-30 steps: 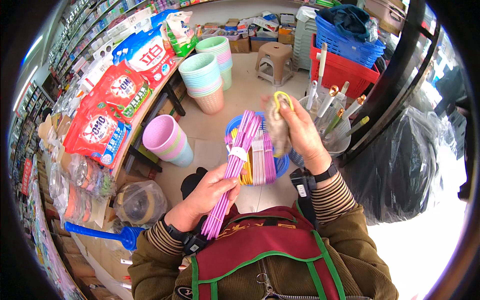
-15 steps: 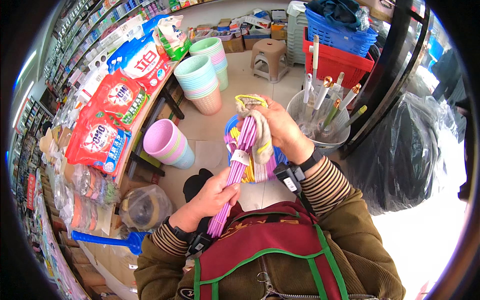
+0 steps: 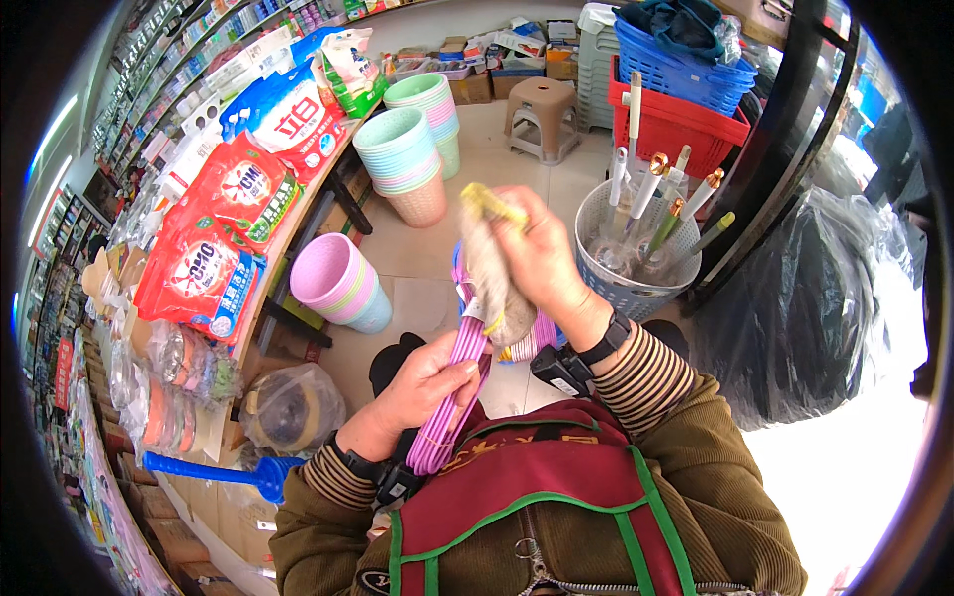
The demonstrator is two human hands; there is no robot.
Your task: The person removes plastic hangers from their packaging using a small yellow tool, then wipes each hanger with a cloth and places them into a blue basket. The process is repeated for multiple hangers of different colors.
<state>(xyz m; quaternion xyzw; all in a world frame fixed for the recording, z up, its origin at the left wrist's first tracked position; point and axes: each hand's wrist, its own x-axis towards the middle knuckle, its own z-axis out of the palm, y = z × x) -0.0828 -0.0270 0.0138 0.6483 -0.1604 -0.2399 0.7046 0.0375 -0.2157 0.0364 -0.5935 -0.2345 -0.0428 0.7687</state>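
My left hand [image 3: 425, 385] is closed round a bundle of thin purple coated wire hangers [image 3: 434, 442], tilted with its lower end against my apron. A white paper band [image 3: 474, 312] goes round the bundle. My right hand [image 3: 547, 253] grips a grey knit work glove [image 3: 487, 263] with a yellow cuff by its top. The glove hangs over the upper end of the hangers and hides it. Below my hands, mostly covered, more pink and white hangers [image 3: 542, 338] stand in a blue container.
Stacked pastel buckets [image 3: 338, 283] stand to the left, beside a shelf of detergent bags [image 3: 214, 268]. A grey bin [image 3: 636, 268] of poles is on the right, near black plastic-wrapped goods [image 3: 795, 308]. A brown stool [image 3: 542, 119] stands farther back. A blue plunger-like tool [image 3: 229, 472] lies lower left.
The glove has come down over the top of the purple hangers, and its cuff has shifted left with my right hand. My left hand keeps its grip on the bundle.
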